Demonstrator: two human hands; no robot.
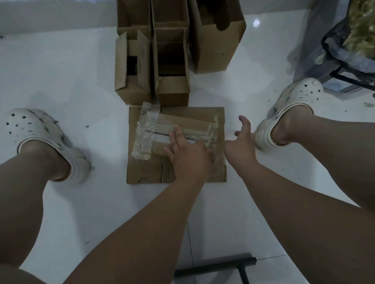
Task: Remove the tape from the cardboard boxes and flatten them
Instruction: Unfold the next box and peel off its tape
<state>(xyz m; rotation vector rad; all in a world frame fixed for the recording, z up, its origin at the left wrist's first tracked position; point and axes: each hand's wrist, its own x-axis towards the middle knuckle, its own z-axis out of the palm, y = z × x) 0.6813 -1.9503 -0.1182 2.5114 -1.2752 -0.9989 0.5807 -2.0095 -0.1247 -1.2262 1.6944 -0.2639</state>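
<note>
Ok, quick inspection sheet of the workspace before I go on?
Surface: white tiled floor, few dark specks.
Job's things: taped box lies nearest, clear tape still across its top; open boxes stand behind it.
Clutter: clear bag of yellowish material at right; black metal frame at bottom edge.
Grippers: left hand flat on the tape; right hand open beside the box, holding nothing.
Cables: nothing seen.
Surroundings: wall base beyond the boxes; white clogs either side.
</note>
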